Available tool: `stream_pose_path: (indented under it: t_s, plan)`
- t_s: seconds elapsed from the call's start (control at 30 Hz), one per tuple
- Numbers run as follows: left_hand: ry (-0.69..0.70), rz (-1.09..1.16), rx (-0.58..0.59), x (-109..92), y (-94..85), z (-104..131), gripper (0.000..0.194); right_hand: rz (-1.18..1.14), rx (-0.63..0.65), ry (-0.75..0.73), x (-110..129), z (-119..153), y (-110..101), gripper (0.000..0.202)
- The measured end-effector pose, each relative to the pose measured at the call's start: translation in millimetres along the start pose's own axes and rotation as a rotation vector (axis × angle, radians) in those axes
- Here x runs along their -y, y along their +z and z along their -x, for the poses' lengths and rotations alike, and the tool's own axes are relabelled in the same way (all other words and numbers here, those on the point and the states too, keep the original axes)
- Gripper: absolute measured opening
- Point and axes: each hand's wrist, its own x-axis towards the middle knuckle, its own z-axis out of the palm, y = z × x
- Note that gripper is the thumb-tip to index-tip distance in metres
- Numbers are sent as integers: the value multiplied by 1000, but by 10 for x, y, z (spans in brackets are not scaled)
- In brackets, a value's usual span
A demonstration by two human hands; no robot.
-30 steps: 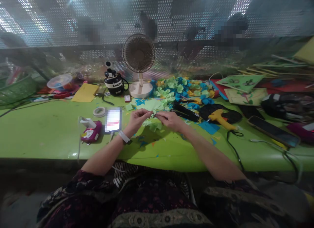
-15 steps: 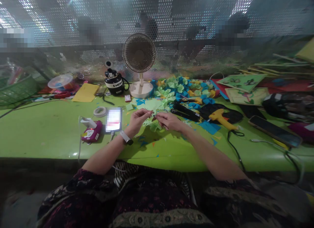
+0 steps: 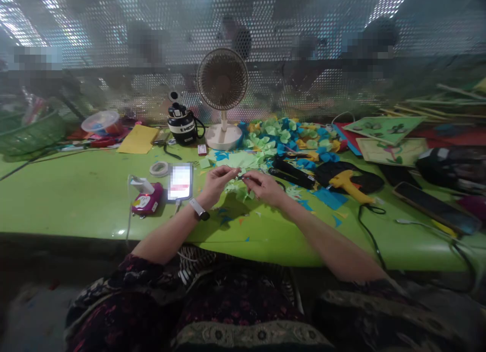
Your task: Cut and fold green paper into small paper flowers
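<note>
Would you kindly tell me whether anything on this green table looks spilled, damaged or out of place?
Nothing looks spilled or damaged. The loose paper scraps look untidy, though: they lie strewn across the table near the left hand and right hand, unlike the paper flowers heaped farther back.

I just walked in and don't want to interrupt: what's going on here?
A person's left hand and right hand pinch close together above light green paper scraps; what they hold is too small to make out. Beyond lies a pile of green, blue and yellow paper flowers. A yellow glue gun lies untouched.
</note>
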Motion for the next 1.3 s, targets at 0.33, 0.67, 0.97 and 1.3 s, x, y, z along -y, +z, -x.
stream_pose_path:
  t_s: [0.33,0.67,0.97,1.3]
  plan:
    - [39,-23,-88,27,4,-5,36,186,-90,-108,18,-1,56,26]
    - [-7,26,4,23,13,15,29,190,-96,-58,-32,-24,-32,29]
    - [12,5,6,9,2,13,28,198,-66,-79,-4,-14,-38,29]
    - [-16,-20,-63,5,-20,-25,30,221,-122,-97,13,-5,-6,28]
